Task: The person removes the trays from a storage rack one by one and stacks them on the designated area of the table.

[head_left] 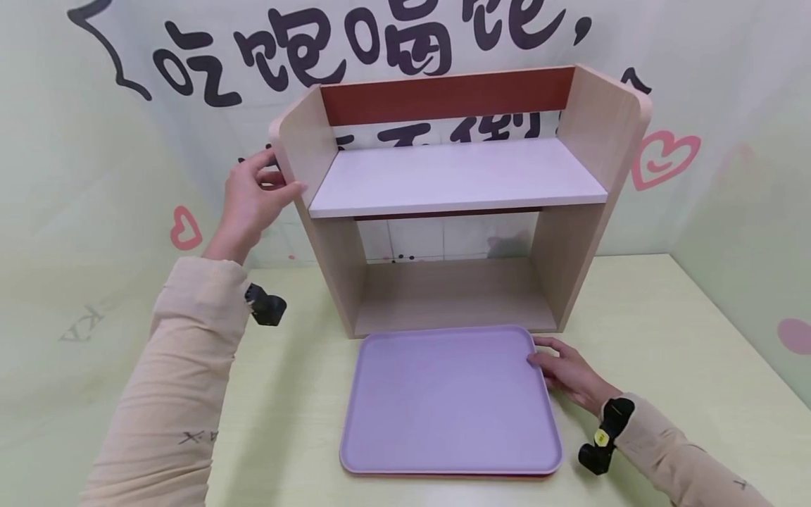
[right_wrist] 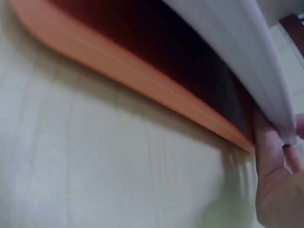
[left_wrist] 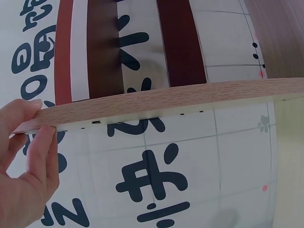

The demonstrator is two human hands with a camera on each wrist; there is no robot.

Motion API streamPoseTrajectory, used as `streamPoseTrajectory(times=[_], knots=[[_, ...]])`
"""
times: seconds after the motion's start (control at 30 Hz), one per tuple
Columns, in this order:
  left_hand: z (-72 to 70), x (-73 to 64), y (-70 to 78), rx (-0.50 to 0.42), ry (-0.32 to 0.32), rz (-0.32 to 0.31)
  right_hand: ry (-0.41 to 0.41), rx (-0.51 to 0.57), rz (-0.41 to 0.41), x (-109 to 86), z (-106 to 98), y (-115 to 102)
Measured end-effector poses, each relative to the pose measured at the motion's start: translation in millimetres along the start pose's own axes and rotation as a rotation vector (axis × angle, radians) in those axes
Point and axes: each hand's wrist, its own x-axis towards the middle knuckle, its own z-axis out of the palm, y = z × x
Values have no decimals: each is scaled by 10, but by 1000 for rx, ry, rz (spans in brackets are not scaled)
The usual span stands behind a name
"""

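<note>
A light-wood desktop shelf [head_left: 453, 296] with a white upper board [head_left: 456, 176] stands upright on the table. My left hand [head_left: 256, 201] pinches the upper front edge of its left side panel [head_left: 310, 151]. The left wrist view shows thumb and fingers on opposite faces of that panel [left_wrist: 166, 99]. In front of the shelf is a purple tray [head_left: 450, 401]. My right hand [head_left: 573, 373] pinches its right rim near the far corner. In the right wrist view, an orange-red tray [right_wrist: 128, 69] lies on the table under the purple tray's rim [right_wrist: 251, 52], with a gap between them.
The pale yellow-green table [head_left: 665, 338] extends on both sides of the shelf. Behind hangs a white printed cloth [head_left: 209, 141] with large black characters and pink hearts. A reddish back rail [head_left: 450, 95] spans the shelf's top.
</note>
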Motion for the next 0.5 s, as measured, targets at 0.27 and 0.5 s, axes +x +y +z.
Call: streamPoseTrajectory(times=[0.27,0.5], knots=[[-8,8,4,-2,-6,-9,106,-209,-2,10,60,-87],[-6,6,10,4,-9,-10,166,-318,-10,15,92,-78]])
